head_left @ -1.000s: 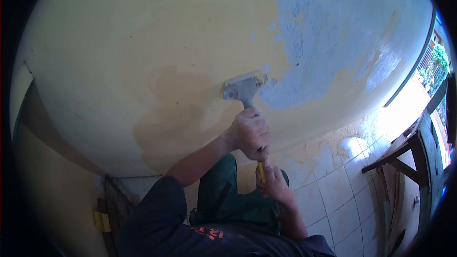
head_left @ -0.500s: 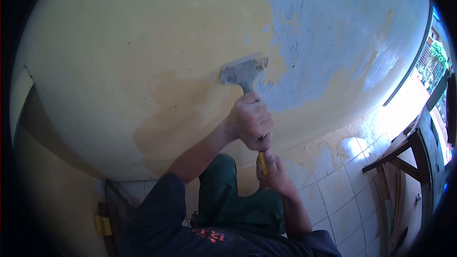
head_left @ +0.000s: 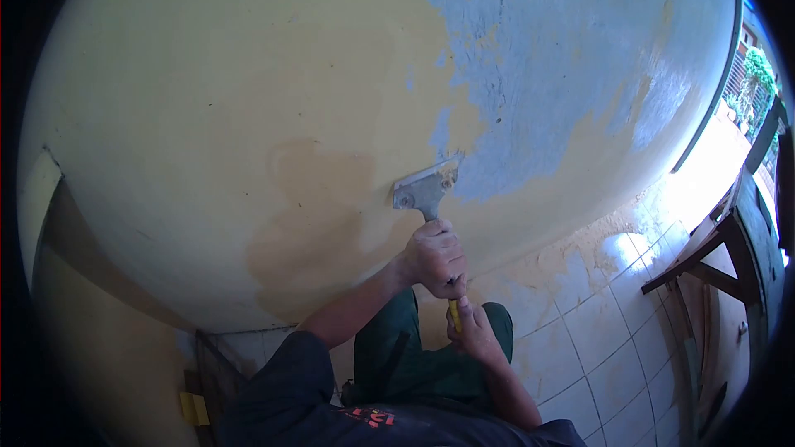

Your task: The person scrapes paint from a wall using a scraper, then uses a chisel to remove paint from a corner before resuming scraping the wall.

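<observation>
A wide scraper (head_left: 424, 190) with a grey metal head and a yellow handle meets the wall (head_left: 331, 66), its blade edge angled up to the right. My left hand (head_left: 436, 260) is closed around the handle just below the head. Lower down, my right hand (head_left: 475, 333) grips the yellow end of the same handle. Yellowish paint covers the wall left of the blade. To the right, a ragged bluish-grey area (head_left: 538, 132) shows where the yellow is gone.
White floor tiles (head_left: 604, 339) run along the wall's foot, with dusty scrapings near it. A dark wooden frame (head_left: 729, 257) stands at the right, beside a bright outdoor opening. Something yellow (head_left: 195, 408) lies at the lower left. My bent knees are under my hands.
Both hands and the scraper have moved down along the wall. A new narrow bluish strip shows above the blade. The view has shifted slightly.
</observation>
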Tool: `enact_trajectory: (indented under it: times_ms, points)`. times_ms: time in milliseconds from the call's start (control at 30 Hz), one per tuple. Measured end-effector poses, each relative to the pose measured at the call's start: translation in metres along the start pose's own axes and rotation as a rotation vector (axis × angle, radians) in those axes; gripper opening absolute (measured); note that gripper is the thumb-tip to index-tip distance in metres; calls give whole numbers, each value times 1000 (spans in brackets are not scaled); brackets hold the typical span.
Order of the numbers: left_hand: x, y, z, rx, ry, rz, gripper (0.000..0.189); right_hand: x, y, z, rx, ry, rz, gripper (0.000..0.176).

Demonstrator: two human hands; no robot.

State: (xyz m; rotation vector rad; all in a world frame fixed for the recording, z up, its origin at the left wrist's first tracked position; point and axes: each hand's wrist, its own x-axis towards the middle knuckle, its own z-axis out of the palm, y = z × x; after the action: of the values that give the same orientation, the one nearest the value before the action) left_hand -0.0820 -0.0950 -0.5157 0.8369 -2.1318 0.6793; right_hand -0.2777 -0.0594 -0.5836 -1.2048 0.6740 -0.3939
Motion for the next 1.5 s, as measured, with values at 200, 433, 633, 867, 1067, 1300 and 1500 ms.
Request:
enact_trajectory:
  times_ms: [200,433,633,867,1067,1300,1500]
  points:
    - [48,-38,-26,106,17,105,21,21,-46,-1,-54,3,-119,59]
    - [2,-8,-6,-14,13,14,20,8,-18,9,-95,11,-27,62]
    - [31,-26,-27,57,24,77,22,9,-39,11,29,-30,-58,61]
    - [13,-23,-23,31,-32,61,21,12,-26,17,-7,-21,12,61]
    - [12,-12,-23,27,-49,62,19,0,-18,14,-23,-52,-13,62]
    - [17,-18,-22,1,-64,40,18,5,-22,13,-28,-25,-12,61]
    - [14,-21,-16,-29,-70,59,21,9,-23,14,26,-54,-25,60]
